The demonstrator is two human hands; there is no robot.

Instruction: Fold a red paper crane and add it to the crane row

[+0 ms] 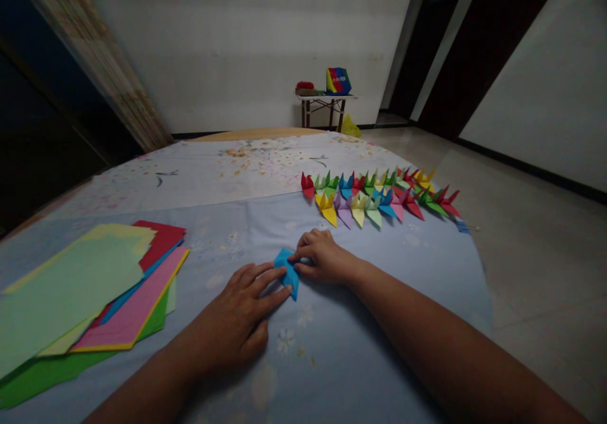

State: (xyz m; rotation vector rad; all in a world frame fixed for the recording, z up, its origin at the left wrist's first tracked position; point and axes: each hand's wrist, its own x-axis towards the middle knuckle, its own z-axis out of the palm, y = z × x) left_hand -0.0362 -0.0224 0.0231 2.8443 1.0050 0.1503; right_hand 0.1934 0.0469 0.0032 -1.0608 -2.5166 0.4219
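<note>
A small piece of folded blue origami paper (286, 266) lies flat on the cloth, its narrow point toward me. My left hand (246, 310) rests with fingers stretched out and apart, their tips pressing on the paper's left side and lower part. From the other side, my right hand (325, 256) has its fingers bent together in a pinch at the paper's right edge. Those fingertips partly hide that edge. Beyond my hands stand rows of folded paper cranes (359, 209) in red, yellow, green, blue, purple and pink.
Loose coloured paper sheets (80, 285) lie stacked and fanned out at the left. A light-blue flowered cloth (360, 361) covers the near part of the round table. Against the far wall, a small side table (327, 98) carries a multicoloured bag (338, 81) and a red item.
</note>
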